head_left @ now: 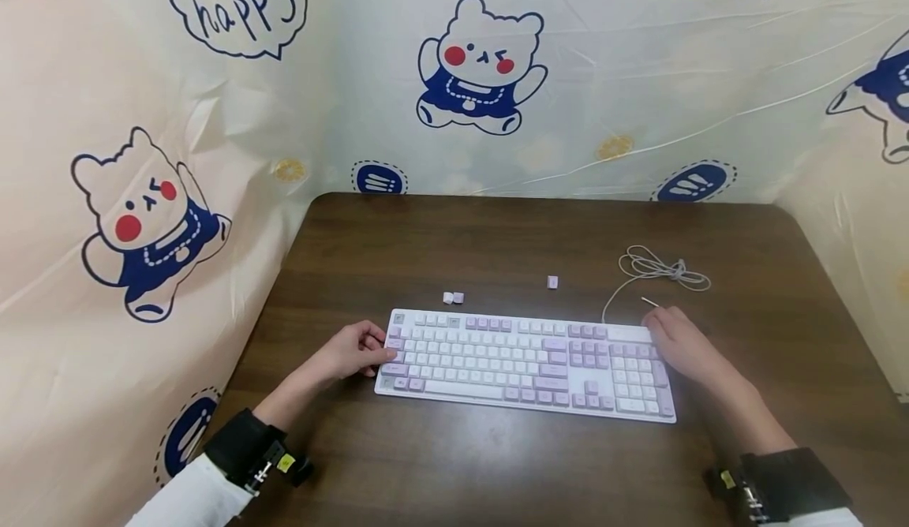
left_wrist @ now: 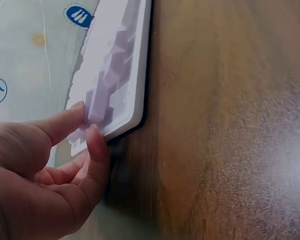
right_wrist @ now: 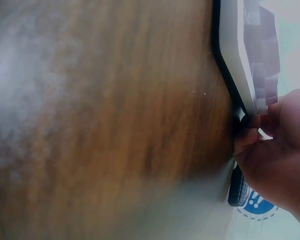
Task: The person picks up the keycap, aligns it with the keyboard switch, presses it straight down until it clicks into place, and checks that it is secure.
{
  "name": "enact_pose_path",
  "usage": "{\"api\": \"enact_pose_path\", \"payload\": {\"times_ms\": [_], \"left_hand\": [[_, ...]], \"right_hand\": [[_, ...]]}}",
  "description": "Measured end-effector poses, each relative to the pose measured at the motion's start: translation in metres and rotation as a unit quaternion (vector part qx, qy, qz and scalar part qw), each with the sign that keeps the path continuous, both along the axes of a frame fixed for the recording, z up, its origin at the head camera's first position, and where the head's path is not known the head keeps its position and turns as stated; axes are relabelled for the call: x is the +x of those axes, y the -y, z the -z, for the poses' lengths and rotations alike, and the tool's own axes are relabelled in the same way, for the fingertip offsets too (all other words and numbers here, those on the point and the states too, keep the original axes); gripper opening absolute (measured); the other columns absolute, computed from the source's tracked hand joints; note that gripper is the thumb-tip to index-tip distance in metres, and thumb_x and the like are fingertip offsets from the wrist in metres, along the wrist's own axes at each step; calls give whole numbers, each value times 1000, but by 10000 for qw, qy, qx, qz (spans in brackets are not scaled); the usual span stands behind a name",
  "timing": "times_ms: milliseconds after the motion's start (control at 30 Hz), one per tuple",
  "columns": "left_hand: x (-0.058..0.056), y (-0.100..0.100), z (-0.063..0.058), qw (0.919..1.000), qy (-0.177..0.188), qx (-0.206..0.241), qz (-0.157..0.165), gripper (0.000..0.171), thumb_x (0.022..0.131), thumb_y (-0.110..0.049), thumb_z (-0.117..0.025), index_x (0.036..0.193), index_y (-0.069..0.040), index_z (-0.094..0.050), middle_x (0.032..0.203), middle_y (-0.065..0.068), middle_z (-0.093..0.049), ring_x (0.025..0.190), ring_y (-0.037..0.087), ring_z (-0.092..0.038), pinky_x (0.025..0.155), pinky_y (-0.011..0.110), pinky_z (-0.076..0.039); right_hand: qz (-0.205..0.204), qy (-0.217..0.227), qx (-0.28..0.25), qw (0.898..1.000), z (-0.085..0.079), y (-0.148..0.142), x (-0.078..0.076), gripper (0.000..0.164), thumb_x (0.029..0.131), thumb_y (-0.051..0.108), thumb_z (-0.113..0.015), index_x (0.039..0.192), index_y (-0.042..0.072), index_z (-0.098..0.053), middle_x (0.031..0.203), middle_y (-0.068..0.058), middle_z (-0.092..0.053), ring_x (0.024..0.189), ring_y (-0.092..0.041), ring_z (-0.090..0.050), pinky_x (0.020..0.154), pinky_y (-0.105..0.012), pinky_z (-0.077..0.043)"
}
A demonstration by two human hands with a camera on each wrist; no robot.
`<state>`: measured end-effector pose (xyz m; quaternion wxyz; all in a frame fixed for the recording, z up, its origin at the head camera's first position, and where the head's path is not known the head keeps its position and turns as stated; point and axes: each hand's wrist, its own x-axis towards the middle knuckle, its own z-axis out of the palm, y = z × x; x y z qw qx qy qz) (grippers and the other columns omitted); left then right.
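A white keyboard (head_left: 461, 390) with white and lilac keycaps lies at a slight slant on the brown table. My left hand (head_left: 355, 349) grips its left end, the thumb over the lilac edge keys and the curled fingers beside the case. In the left wrist view the thumb (left_wrist: 70, 122) touches a lilac keycap (left_wrist: 97, 107). At the upper right corner my right hand (head_left: 685, 345) holds the keyboard, its fingertips partly hidden; the right wrist view shows fingers (right_wrist: 247, 135) against the case end. A thin pale stick (head_left: 649, 301) pokes out past the right fingers; whether it is held I cannot tell.
Two loose keycaps (head_left: 453, 298) sit together behind the keyboard, and another lilac keycap (head_left: 552, 282) stands farther right. A bundled white cable (head_left: 667, 270) runs from the keyboard's back. Printed cloth (head_left: 355, 77) borders the table (head_left: 440, 464) at the back and sides.
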<state>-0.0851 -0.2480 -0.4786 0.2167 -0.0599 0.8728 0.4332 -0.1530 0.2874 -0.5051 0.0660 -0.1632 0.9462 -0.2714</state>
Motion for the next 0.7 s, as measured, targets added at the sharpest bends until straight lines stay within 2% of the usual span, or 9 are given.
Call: {"api": "enact_pose_path", "payload": {"times_ms": [133, 267, 533, 633, 700], "left_hand": [[1, 0, 2, 9994, -154, -263, 165, 39, 85, -24, -74, 107, 2, -56, 83, 11, -60, 60, 16, -55, 54, 29, -54], [2, 0, 5, 9995, -91, -249, 163, 39, 85, -23, -74, 107, 2, -55, 84, 11, -59, 63, 16, -55, 56, 29, -55], [0, 4, 0, 9990, 74, 338, 282, 41, 84, -20, -74, 108, 7, -53, 85, 13, -59, 67, 17, -58, 60, 29, -58], [-3, 9, -1, 9971, 219, 612, 393, 42, 85, -21, -74, 109, 8, -53, 85, 13, -60, 69, 17, -61, 63, 30, -59], [-5, 13, -4, 9965, 363, 640, 405, 42, 85, -23, -73, 108, 7, -55, 85, 13, -62, 70, 16, -62, 64, 31, -60]], "right_hand": [[-28, -67, -24, 10000, -1, 0, 0, 34, 102, 10, -33, 104, -11, -60, 104, -31, -56, 102, -43, -50, 88, -60, -42], [-79, -97, -48, 9999, -1, 1, 1, 33, 102, 8, -34, 102, -11, -61, 103, -30, -57, 102, -42, -50, 87, -59, -43], [-60, -100, -35, 9999, 0, 1, 3, 31, 102, 9, -36, 100, -7, -62, 102, -26, -59, 100, -39, -52, 85, -58, -44], [-55, -141, 2, 9999, 1, 0, 2, 31, 102, 10, -36, 100, -6, -63, 102, -25, -60, 100, -38, -52, 85, -57, -44], [-43, -184, 7, 9998, 2, 1, 1, 31, 102, 9, -36, 99, -6, -63, 101, -24, -60, 100, -38, -52, 85, -57, -44]]}}
